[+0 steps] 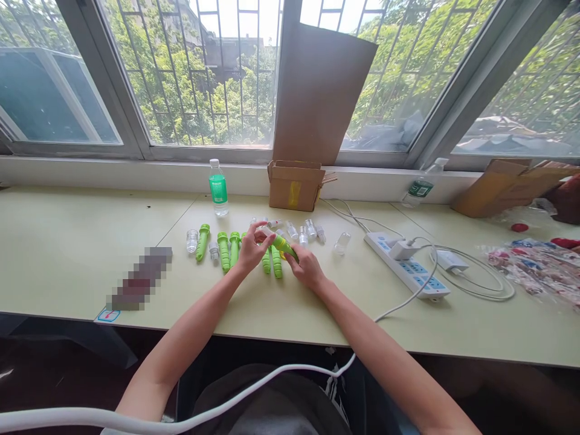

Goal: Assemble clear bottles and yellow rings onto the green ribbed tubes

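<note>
Between my hands is a green ribbed plastic tube (283,244), held tilted above the table. My right hand (309,267) is wrapped round its lower right end. At the upper left end, my left hand (250,249) pinches a clear plastic piece (266,232) against the tube; whether the two are joined I cannot tell. Several similar green tubes (223,252) lie in a row beneath and left of my hands, partly covered by my left hand. Small clear plastic cups (310,228) are grouped just beyond, and another clear cup (192,241) sits at the row's left end.
A water bottle (218,188) and a small cardboard box (295,186) stand at the back. To the right are a power strip (408,266) with cables, a tilted bottle (423,184) and plastic bags (534,266). A white cable (272,377) crosses in front of my body.
</note>
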A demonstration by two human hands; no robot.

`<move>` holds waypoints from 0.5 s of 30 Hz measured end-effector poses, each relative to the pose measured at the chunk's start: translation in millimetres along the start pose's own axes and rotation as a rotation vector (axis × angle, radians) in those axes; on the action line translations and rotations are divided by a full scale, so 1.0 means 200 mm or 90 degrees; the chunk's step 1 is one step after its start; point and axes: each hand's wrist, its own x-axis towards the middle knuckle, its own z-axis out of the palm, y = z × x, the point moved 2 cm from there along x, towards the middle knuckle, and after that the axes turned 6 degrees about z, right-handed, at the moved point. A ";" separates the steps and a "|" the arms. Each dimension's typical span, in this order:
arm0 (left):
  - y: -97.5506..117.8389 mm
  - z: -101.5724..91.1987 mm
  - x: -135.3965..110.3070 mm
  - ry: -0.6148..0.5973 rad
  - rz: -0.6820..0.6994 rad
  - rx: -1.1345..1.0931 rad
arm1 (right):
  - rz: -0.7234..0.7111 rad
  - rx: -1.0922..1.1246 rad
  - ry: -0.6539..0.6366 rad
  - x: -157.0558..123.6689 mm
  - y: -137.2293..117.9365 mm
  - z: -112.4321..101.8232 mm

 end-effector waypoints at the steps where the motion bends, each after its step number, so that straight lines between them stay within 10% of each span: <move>1: 0.00 0.00 0.00 -0.001 -0.005 -0.007 | 0.000 0.009 -0.001 0.00 0.00 0.00; 15: 0.08 -0.02 0.01 -0.023 0.007 0.059 | 0.021 0.097 0.036 -0.01 -0.05 -0.01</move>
